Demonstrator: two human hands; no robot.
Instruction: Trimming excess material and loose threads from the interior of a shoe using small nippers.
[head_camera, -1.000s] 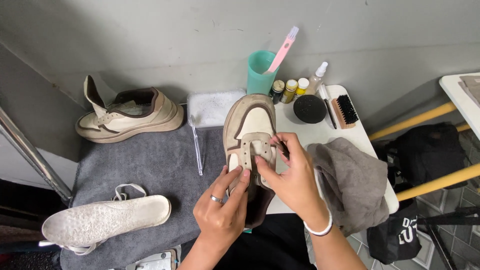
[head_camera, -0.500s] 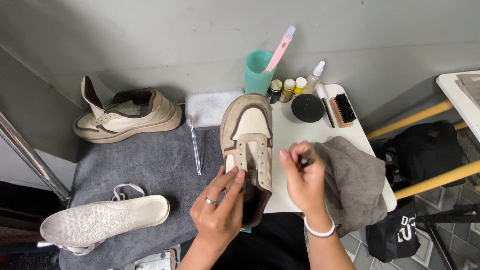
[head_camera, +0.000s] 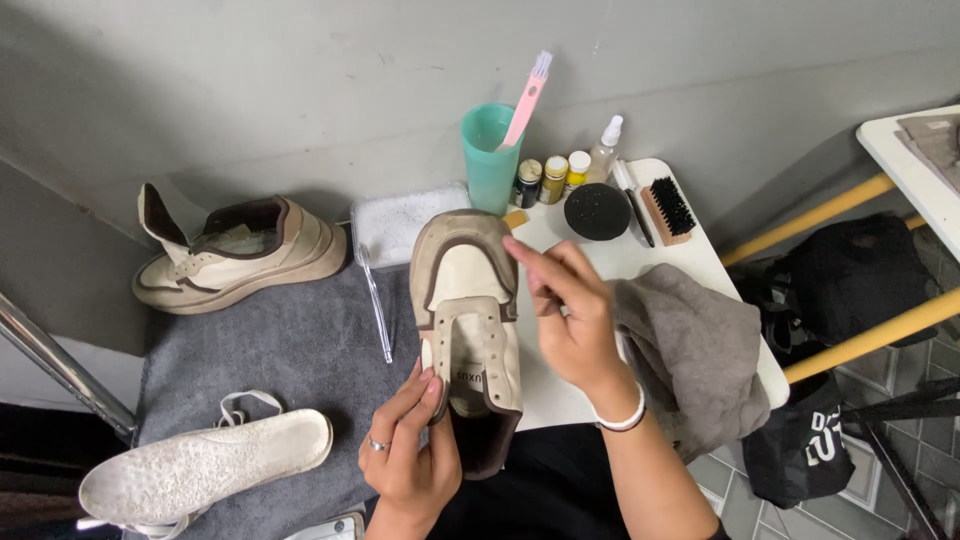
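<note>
Left hand (head_camera: 410, 455) holds beige sneaker (head_camera: 468, 320), right hand (head_camera: 570, 315) hovering beside it

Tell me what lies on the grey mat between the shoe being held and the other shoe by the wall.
In the head view, a thin clear stick-like tool lies on the grey mat between the held shoe and the shoe by the wall.

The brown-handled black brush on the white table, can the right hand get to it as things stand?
Probably yes: the right hand hovers empty-looking beside the shoe, and only bare white table lies between it and the brush.
</note>
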